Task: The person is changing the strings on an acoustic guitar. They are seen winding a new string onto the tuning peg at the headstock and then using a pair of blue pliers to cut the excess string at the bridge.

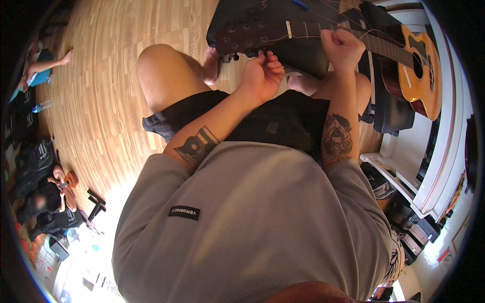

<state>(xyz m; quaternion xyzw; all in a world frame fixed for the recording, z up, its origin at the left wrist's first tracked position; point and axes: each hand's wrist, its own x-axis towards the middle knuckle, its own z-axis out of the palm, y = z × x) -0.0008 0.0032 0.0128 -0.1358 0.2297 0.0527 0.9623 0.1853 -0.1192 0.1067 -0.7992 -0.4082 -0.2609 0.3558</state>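
Note:
An acoustic guitar (428, 89) lies across the top right on dark padded supports, its headstock (231, 38) pointing left. At the headstock's near edge, my left hand (265, 72) has its thumb and fingertips pinched at a tuning peg (262, 53); the other fingers are curled. A thin copper-coloured string (278, 39) runs from the headstock over the pale nut (289, 29) to my right hand (343, 47), which is a fist over the neck (379, 45), closed on the string. Loose strings arch above the neck. A pale strip (407, 77) lies on the guitar body.
A blue tool (299, 3) lies on the dark surface behind the headstock. White shelving (398, 174) stands at my right. Across the wooden floor (102, 75), at far left, are a person's leg (49, 66), a bottle (41, 106), black bags and a person holding a ukulele (70, 180).

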